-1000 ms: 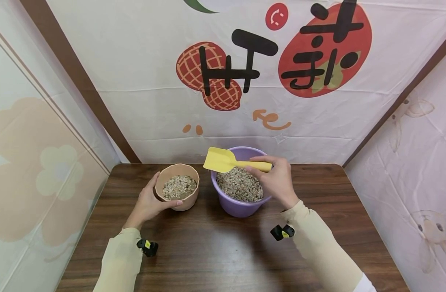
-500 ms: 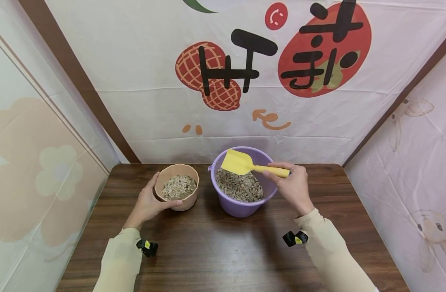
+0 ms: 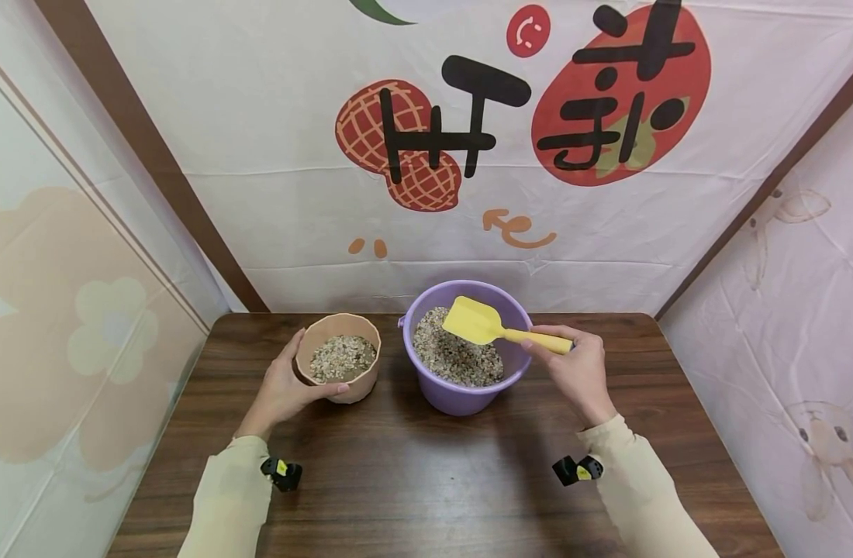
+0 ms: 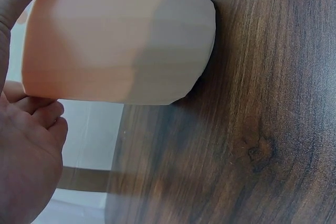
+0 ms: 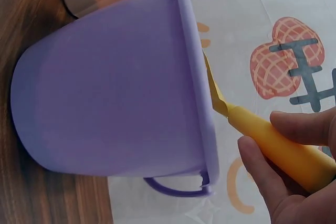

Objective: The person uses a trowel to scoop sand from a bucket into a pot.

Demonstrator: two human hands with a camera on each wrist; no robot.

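Note:
My left hand [image 3: 281, 391] grips a peach-coloured faceted pot [image 3: 366, 381] by its rim, thumb along the near side and fingers round the left. Inside the pot lies a layer of pale, speckled gravel [image 3: 343, 356]. To its right stands a purple bucket [image 3: 457, 399], partly filled with similar gravel [image 3: 454, 356]. My right hand [image 3: 576, 372] holds a yellow toy shovel [image 3: 472, 320] by the handle, its blade over the bucket's opening. In the right wrist view, thumb and fingers wrap the shovel's handle [image 5: 278, 145], and the blade is mostly hidden behind the bucket's rim.
Both containers stand near the back edge of a dark wooden table [image 3: 426, 488]. A white printed cloth [image 3: 294, 194] hangs right behind them, with more cloth at both sides. The bucket's purple carry handle [image 5: 176, 191] hangs down at its side.
My right hand has moved right and toward me, bringing the shovel from the gap between the containers to over the bucket. The left hand and pot have stayed put.

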